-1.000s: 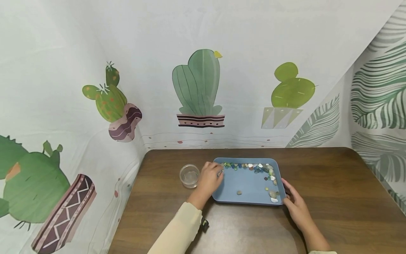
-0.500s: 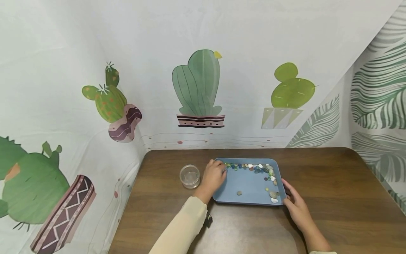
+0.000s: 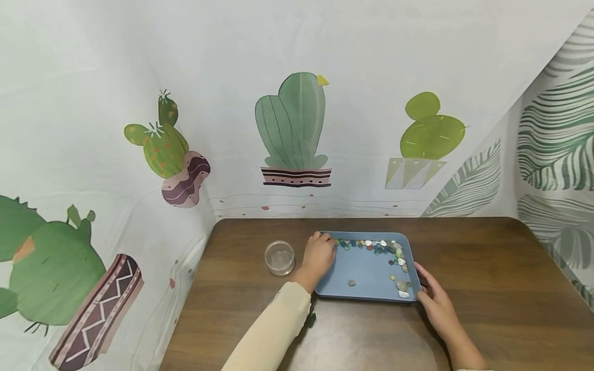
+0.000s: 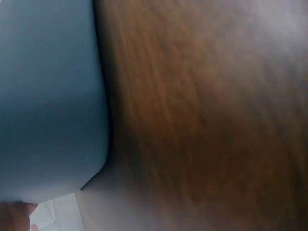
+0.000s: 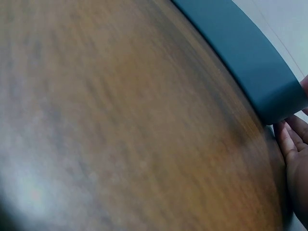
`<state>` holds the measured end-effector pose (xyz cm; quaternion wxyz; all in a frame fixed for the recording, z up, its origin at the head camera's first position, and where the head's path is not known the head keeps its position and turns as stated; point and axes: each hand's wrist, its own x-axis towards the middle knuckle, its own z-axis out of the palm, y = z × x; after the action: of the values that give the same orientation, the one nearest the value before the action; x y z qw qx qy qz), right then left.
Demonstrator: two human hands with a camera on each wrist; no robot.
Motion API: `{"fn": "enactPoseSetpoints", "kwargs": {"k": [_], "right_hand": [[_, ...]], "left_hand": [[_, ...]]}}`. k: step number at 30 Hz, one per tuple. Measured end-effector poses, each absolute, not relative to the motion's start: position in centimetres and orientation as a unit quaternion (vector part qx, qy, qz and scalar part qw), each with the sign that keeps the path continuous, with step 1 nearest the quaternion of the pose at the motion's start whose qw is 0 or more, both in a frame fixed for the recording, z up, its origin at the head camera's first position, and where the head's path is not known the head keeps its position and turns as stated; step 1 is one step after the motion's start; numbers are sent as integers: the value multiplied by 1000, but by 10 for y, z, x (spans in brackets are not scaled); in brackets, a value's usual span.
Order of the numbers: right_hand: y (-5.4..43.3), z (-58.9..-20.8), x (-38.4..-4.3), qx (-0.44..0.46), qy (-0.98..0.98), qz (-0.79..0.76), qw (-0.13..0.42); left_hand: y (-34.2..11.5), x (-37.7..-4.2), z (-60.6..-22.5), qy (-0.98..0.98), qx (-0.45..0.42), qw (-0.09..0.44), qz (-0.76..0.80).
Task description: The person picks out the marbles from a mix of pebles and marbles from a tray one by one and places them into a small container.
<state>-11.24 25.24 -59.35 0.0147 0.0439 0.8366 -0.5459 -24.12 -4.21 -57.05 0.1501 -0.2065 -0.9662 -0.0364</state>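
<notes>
A blue tray lies on the wooden table, with a row of small coloured stones along its back side and more down its right side. My left hand reaches over the tray's left wall into the back left corner, fingers bent down at the end of the stone row. Its fingertips are hidden, and I cannot tell whether they pinch a stone. My right hand holds the tray's front right corner, thumb at the rim. The right wrist view shows its fingers under the tray's corner.
A round clear container stands on the table just left of the tray. One lone brownish stone lies near the tray's front. Behind the table hangs a white cloth printed with cacti.
My left hand has moved right and slightly back, from beside the clear container to the tray's back left corner. My right hand keeps its hold on the tray.
</notes>
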Motion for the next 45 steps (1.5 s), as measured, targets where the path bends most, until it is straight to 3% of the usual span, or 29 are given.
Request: {"fn": "enactPoseSetpoints", "kwargs": {"k": [45], "right_hand": [[253, -593, -111, 43, 839, -542, 13]], "left_hand": [[-43, -247, -582, -966, -209, 140, -58]]}}
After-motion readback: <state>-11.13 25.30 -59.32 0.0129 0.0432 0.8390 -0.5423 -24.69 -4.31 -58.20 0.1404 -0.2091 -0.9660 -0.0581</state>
